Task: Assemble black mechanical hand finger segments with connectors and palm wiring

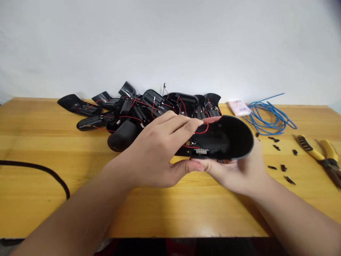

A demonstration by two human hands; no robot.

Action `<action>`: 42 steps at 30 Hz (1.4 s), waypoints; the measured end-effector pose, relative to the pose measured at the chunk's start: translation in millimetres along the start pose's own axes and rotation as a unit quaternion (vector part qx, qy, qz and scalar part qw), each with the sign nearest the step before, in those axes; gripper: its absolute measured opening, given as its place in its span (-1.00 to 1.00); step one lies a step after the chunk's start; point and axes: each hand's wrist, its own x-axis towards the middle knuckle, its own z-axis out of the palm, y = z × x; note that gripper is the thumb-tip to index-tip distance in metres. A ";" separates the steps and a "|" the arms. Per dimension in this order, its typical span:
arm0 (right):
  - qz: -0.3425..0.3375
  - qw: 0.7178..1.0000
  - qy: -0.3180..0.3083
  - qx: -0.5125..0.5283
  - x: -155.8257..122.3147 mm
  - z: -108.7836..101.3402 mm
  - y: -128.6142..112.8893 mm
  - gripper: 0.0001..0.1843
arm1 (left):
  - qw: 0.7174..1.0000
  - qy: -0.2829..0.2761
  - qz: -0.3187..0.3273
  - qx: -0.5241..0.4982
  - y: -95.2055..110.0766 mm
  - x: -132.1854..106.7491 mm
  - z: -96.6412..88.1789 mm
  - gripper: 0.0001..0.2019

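A black plastic shell with a rounded end is held above the table in both hands, its hollow side facing me. Inside it show red wires and a small silvery switch-like part. My left hand lies over the shell's left part, fingers across the top and thumb along the lower edge. From below and behind, my right hand grips the shell, its thumb meeting the left thumb at the bottom edge. The shell's left end is hidden by my left hand.
Behind my hands lies a pile of similar black shells with red wires. To the right are a pink-white packet, a coil of blue cable, several small black pieces and yellow-handled pliers. A black cable crosses the wooden table at left.
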 end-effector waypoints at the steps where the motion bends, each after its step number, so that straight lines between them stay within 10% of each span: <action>1: -0.001 1.000 -0.003 0.002 -0.5 -0.2 3.1 -0.21 | 1.000 0.004 0.000 -0.003 -1.4 -0.3 1.1 -0.31; 16: -0.084 0.996 -0.001 -0.025 10.0 -0.6 17.5 -0.04 | 0.997 0.002 0.039 0.059 -12.4 -1.5 -1.1 0.04; 24: -0.132 0.989 0.020 -0.065 10.6 -0.1 12.8 -0.20 | 0.997 -0.020 0.042 0.063 -10.2 -0.1 -8.6 -0.10; 32: -0.127 0.986 -0.105 -0.034 17.6 -17.4 23.4 -0.21 | 0.997 -0.010 0.034 0.070 -18.4 0.9 -8.3 -0.19; 42: -0.135 0.986 -0.046 -0.082 13.5 -5.9 25.3 -0.25 | 0.998 -0.015 -0.001 0.063 -20.5 -1.6 -2.9 -0.22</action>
